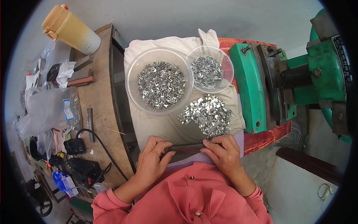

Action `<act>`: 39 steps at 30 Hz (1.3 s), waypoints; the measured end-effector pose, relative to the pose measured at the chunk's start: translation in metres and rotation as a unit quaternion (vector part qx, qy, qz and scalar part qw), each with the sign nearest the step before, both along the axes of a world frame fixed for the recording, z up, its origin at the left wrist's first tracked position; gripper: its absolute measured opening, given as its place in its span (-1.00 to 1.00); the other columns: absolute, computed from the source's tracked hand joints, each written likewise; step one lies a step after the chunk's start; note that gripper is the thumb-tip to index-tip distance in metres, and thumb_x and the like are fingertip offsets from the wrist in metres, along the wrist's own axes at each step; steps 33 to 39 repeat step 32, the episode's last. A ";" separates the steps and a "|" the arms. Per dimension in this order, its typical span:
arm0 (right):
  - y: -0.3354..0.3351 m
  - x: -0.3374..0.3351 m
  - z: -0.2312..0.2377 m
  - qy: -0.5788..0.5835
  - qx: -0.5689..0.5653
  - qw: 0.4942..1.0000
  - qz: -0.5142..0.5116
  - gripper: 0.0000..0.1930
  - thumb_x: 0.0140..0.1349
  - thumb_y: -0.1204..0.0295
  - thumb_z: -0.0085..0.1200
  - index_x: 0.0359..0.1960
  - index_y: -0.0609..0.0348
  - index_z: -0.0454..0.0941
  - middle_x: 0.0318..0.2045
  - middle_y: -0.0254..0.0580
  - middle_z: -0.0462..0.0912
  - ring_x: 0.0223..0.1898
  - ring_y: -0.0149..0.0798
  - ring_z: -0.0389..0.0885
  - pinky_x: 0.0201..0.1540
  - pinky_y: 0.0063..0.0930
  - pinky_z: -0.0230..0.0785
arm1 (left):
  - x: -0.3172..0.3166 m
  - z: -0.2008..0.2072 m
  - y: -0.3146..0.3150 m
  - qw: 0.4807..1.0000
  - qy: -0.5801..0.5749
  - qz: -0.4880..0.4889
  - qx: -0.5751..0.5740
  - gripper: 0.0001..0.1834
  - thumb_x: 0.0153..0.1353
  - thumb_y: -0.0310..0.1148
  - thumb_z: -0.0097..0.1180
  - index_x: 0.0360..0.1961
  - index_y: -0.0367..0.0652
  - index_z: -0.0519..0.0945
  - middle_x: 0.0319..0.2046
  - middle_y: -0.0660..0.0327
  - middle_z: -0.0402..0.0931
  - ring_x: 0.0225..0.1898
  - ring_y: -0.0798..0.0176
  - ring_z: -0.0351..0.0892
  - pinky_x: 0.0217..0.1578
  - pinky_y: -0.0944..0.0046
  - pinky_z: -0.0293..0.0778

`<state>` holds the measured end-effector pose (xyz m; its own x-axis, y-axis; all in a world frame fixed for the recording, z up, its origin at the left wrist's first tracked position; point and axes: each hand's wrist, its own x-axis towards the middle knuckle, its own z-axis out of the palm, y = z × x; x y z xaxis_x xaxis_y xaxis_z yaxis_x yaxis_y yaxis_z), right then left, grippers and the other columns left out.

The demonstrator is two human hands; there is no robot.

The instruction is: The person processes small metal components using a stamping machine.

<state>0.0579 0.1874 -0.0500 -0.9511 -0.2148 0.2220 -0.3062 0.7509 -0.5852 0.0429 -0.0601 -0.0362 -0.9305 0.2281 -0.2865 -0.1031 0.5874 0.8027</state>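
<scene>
A narrow dark metal strip (186, 146), with what looks like a row of fine notches, lies crosswise between my hands at the near edge of the cloth. My left hand (152, 155) pinches its left end between thumb and fingers. The right end is gripped the same way by my right hand (225, 152). Just beyond the strip, a loose pile of small shiny metal pieces (209, 115) spreads over the beige cloth (153, 128). Behind, a large clear tub (131, 91) holds many short metal pieces, and a smaller clear tub (231, 71) holds slim metal pins.
On the right stands a green machine (250, 89) with dark steel plates. A wooden bench (100, 97) at the left carries a yellow bottle (74, 31), plastic bags (46, 108), a notched metal strip (90, 125) and a black box (85, 171) with a cable.
</scene>
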 end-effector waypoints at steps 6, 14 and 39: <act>0.005 0.004 -0.011 0.065 -0.055 0.994 0.072 -0.66 -0.06 0.49 0.42 -0.18 0.18 0.68 -0.29 -0.28 0.62 -0.36 -0.19 0.59 -0.34 -0.35 0.46 | 0.006 -0.003 -0.005 0.985 0.126 -0.108 -0.038 -0.70 0.06 -0.49 0.33 -0.14 -0.23 0.61 -0.17 0.12 0.49 -0.23 0.00 0.57 -0.20 0.11 0.51; -0.006 -0.002 -0.019 0.070 -0.036 0.994 0.071 -0.67 -0.01 0.47 0.40 -0.15 0.16 0.67 -0.24 -0.17 0.64 -0.27 -0.13 0.63 -0.28 -0.32 0.51 | -0.008 -0.007 -0.015 0.935 0.286 -0.169 -0.126 -0.71 0.04 -0.46 0.31 -0.17 -0.24 0.61 -0.23 0.11 0.52 -0.19 0.03 0.57 -0.18 0.10 0.49; 0.127 0.017 0.069 0.165 0.043 0.942 -0.289 -0.73 0.12 0.41 0.32 -0.12 0.08 0.68 -0.22 -0.18 0.68 -0.19 -0.15 0.70 -0.16 -0.40 0.60 | -0.135 0.069 0.192 0.767 0.507 -0.393 -0.014 -0.71 0.11 -0.42 0.26 -0.11 -0.20 0.61 -0.21 0.13 0.51 -0.15 0.07 0.55 -0.20 0.17 0.51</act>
